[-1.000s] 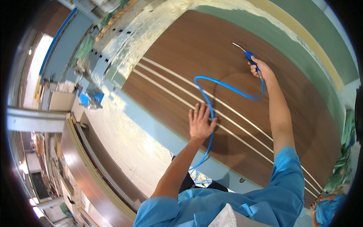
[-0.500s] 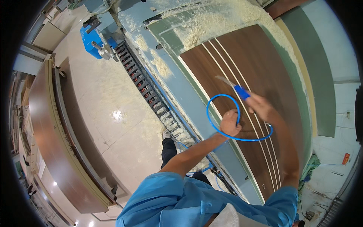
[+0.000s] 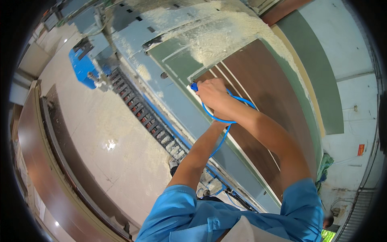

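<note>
At the near corner of the brown panel (image 3: 262, 80), the right hand (image 3: 212, 92) is clenched tight around a blue air nozzle (image 3: 194, 86), and only the blue tip peeks out past the knuckles, aimed toward the sawdust (image 3: 209, 44) piled at the panel's end. From that grip a thin blue hose (image 3: 217, 117) loops round under the wrist and drops away toward the floor beside the machine. The loop looks gathered up close, probably to keep the hose off the panel face. The left hand (image 3: 219, 123) comes up underneath the right forearm; it sits right at the hose loop, but how its fingers are set is hidden, so I cannot tell whether it has hold of anything. Both arms wear blue sleeves (image 3: 181, 209). Moving outward: the panel, with pale grooved lines along it, lies on the green-grey table (image 3: 177, 52) of a big workshop machine, thick with wood dust. A black cable chain (image 3: 145, 117) runs alongside, a blue machine part (image 3: 82, 64) stands beyond, and the pale floor (image 3: 100, 133) shines under lights.
</note>
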